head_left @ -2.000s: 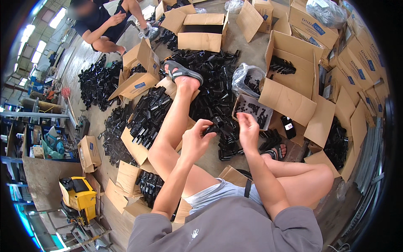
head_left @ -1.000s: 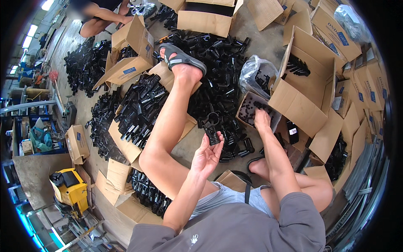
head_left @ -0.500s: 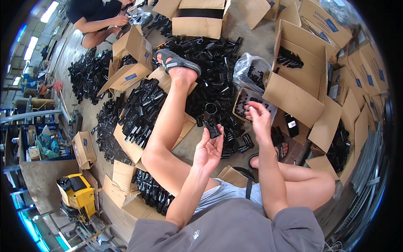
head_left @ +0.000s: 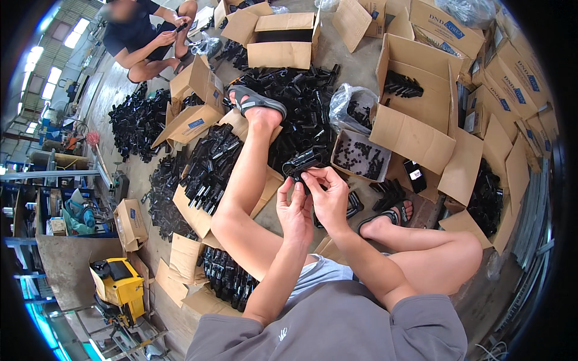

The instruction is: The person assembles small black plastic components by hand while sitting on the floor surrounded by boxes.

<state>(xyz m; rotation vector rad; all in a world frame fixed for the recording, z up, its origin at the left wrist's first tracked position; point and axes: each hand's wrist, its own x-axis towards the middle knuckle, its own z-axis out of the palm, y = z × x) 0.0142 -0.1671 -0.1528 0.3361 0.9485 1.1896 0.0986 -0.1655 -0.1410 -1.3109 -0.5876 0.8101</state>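
Note:
Both hands meet in front of me around one black plastic part with a round ring at one end (head_left: 306,159). My left hand (head_left: 295,213) is closed on its lower side, thumb and fingertips pinching it. The fingers of my right hand (head_left: 327,194) are closed against the same part from the right; whether a small piece sits between them is hidden. Just beyond my right hand stands a shallow box (head_left: 385,175) of small black pieces. A clear plastic bag (head_left: 344,111) with more black pieces lies behind it. Loose black parts (head_left: 354,204) lie to the right of my hands.
A heap of black parts (head_left: 301,108) spreads ahead, beside my sandalled foot (head_left: 256,101). Open cartons (head_left: 415,135) stand right, with more parts in a carton (head_left: 484,198). Stacked parts (head_left: 211,165) lie left. A yellow machine (head_left: 123,283) stands lower left; another person (head_left: 135,42) sits far left.
My right hand has moved left from beside the box of small pieces to the part in my left hand. The part has turned from upright to lying more sideways.

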